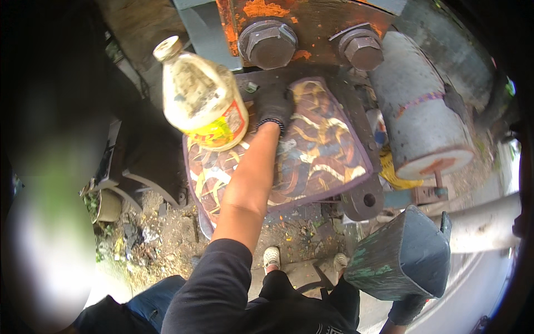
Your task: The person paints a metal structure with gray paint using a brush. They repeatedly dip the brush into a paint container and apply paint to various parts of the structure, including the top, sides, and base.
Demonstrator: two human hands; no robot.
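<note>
My left hand [275,104], in a dark glove, reaches forward onto the far part of a patterned cloth mat [320,150] in brown, cream and yellow with a purple edge. Its fingers blend into the dark metal beyond, so their pose is hidden. A pale, stained plastic jug [194,94] with a cap and a yellow-red label stands on the mat just left of this hand. Low on the right, my right hand [409,309], also gloved, grips the lower end of a worn dark-green tapered container [378,261], tilted with its wide opening facing right.
Two large bolts [270,45] sit in a rusty orange-painted machine frame [311,19] beyond the mat. A grey metal cylinder [420,106] lies at the right. Debris covers the ground [167,234] below. Someone's blue jeans [158,300] show at the lower left.
</note>
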